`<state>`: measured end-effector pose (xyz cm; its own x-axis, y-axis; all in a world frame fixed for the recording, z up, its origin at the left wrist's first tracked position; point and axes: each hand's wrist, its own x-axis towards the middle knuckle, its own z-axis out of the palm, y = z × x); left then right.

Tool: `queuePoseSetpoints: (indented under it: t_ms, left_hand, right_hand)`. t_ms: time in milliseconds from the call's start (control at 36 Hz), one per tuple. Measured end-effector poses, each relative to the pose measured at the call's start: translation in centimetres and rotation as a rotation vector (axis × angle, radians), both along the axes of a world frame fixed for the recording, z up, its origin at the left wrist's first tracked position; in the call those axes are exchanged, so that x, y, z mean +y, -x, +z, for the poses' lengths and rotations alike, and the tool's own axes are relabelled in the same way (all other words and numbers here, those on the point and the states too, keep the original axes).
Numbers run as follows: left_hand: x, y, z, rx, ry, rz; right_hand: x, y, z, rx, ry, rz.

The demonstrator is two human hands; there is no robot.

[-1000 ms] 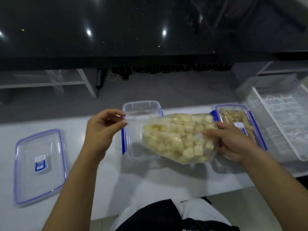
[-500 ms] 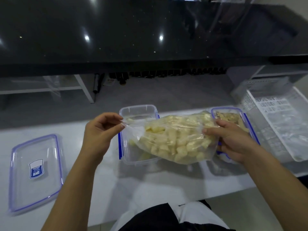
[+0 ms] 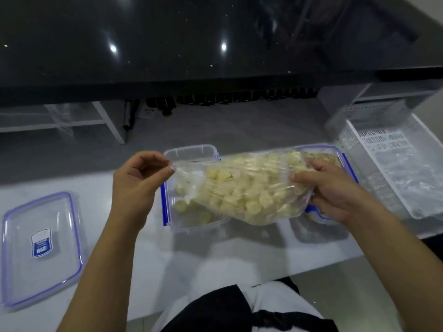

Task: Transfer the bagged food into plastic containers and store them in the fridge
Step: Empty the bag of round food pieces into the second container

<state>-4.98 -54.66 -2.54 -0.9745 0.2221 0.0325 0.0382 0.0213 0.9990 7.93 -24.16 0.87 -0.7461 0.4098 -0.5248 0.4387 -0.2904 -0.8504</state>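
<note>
A clear plastic bag [image 3: 249,188] full of pale yellow food cubes hangs tilted over an open clear container [image 3: 191,152] with blue clips. My left hand [image 3: 139,180] pinches the bag's open mouth at its left end. My right hand [image 3: 335,192] grips the bag's raised bottom end. Several cubes [image 3: 189,207] lie inside the container. Behind my right hand sits a second lidded container [image 3: 333,154] with brownish food, partly hidden by the bag and hand.
A loose clear lid [image 3: 40,248] with blue rim lies flat at the left of the white counter [image 3: 215,255]. A white slotted basket [image 3: 393,168] stands at the right. A black raised counter [image 3: 191,44] runs across the back.
The bag's bottom end rose and its mouth dipped toward the open container. Several cubes have dropped into the container, which was empty before.
</note>
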Motion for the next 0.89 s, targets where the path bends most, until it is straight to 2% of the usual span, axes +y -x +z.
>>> queuePoseSetpoints:
  t_ms: [83, 194, 333, 472, 556, 722, 806, 889]
  left_hand:
    - [0.1, -0.2, -0.4, -0.026, 0.040, 0.009]
    - [-0.2, -0.2, 0.5, 0.039, -0.050, 0.014]
    - [0.1, -0.1, -1.0, -0.027, 0.074, 0.037]
    - [-0.4, -0.1, -0.7, 0.067, 0.024, 0.100]
    - [-0.1, -0.1, -1.2, 0.031, 0.074, 0.095]
    - [-0.6, 0.0, -0.4, 0.074, 0.007, 0.082]
    - [-0.3, 0.0, -1.1, 0.014, 0.062, 0.073]
    - [-0.2, -0.1, -0.7, 0.030, 0.018, 0.077]
  right_hand:
    - [0.0, 0.1, -0.3, -0.054, -0.022, 0.023]
    - [0.7, 0.3, 0.4, 0.002, 0.008, 0.009]
    - [0.3, 0.6, 0.3, -0.092, -0.001, 0.012]
    - [0.3, 0.7, 1.1, -0.059, 0.026, 0.007]
    - [-0.1, 0.9, 0.9, -0.103, 0.037, -0.016]
    - [0.4, 0.9, 1.7, -0.038, 0.087, 0.026]
    - [0.4, 1.1, 1.5, -0.088, 0.095, 0.001]
    - [0.2, 1.0, 1.5, -0.094, 0.143, -0.007]
